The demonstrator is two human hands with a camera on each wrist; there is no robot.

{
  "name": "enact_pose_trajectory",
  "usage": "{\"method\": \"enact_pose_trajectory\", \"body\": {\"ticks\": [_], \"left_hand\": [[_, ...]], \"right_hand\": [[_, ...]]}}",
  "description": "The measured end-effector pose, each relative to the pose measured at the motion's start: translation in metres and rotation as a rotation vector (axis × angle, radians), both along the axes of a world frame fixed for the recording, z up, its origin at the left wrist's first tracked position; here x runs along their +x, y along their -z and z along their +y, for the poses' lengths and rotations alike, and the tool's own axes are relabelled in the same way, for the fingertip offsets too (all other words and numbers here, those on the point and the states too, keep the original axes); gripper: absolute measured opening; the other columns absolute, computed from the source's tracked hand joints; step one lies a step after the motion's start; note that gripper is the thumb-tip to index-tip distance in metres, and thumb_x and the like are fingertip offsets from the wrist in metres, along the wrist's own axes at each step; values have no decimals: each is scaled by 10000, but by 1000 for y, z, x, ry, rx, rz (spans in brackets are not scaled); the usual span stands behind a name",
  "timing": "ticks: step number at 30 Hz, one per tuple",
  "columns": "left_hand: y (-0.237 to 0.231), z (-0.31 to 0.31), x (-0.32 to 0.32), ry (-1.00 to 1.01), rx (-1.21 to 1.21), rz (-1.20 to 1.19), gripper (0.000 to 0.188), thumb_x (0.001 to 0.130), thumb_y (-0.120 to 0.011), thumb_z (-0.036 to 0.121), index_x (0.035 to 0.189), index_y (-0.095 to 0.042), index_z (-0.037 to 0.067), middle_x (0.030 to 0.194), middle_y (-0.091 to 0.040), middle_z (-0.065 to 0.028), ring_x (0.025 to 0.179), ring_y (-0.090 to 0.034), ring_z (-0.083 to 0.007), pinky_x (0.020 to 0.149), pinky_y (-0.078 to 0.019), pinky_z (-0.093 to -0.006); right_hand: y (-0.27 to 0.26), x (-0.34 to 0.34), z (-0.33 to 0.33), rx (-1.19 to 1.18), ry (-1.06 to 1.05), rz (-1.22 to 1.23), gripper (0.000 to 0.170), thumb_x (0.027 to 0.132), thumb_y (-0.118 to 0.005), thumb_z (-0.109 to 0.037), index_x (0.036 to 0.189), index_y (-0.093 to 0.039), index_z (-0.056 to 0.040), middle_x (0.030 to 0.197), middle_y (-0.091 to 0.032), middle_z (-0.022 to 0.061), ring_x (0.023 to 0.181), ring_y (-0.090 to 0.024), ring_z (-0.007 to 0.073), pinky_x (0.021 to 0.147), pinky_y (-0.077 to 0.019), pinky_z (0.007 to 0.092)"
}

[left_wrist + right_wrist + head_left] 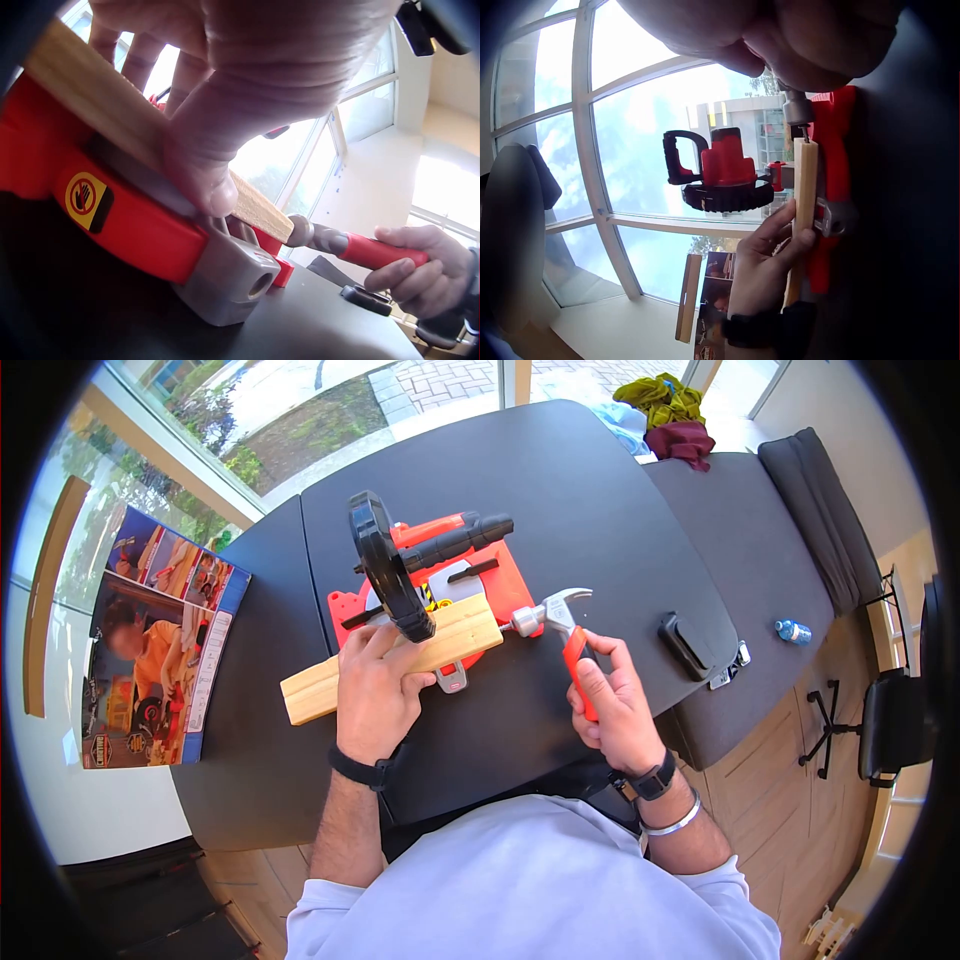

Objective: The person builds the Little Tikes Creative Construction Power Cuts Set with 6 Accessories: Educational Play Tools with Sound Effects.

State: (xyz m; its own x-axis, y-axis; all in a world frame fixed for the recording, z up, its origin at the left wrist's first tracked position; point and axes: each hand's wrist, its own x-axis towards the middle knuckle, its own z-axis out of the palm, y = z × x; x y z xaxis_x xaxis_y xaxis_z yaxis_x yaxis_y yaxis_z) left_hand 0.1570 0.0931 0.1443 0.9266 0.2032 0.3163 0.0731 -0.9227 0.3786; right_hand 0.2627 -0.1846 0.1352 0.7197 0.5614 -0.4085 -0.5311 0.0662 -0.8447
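My left hand (375,685) grips a light wooden plank (465,632), its thumb along the near side in the left wrist view. The plank lies slanted across the red base (517,588) of a toy miter saw, in front of its raised black blade disc (372,550). My right hand (622,705) holds a claw hammer (560,612) by its red handle. The grey hammer head (798,109) is right at the plank's right end. Between head and plank, a thin dark nail (806,135) shows in the right wrist view.
The saw stands on a black table (560,470). A picture box (150,650) stands at the left. To the right are a black case (688,645), a water bottle (793,631) and an office chair (893,725). Crumpled clothes (665,405) lie at the back right by the windows.
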Motion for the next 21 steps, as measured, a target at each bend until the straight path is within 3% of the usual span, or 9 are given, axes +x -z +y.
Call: {"method": "enact_pose_trajectory", "body": {"ticks": [5, 21], "left_hand": [[5, 2, -1, -12, -22, -23, 471, 726, -906, 64, 1180, -785, 36, 1287, -722, -121, 1160, -619, -403, 1003, -521, -515], [-4, -4, 2, -4, 17, 19, 447, 728, -901, 49, 1159, -785, 42, 1274, -720, -90, 1122, -619, -368, 1010, -509, -513]], "right_hand": [[4, 12, -9, -23, 135, -42, 383, 1179, -537, -324, 1518, -421, -189, 814, -557, 0, 492, -396, 28, 421, -281, 198], [6, -6, 5, -60, 15, -82, 403, 1164, -565, -265, 1520, -395, -181, 754, -548, -7, 491, -431, 50, 430, -312, 227]]}}
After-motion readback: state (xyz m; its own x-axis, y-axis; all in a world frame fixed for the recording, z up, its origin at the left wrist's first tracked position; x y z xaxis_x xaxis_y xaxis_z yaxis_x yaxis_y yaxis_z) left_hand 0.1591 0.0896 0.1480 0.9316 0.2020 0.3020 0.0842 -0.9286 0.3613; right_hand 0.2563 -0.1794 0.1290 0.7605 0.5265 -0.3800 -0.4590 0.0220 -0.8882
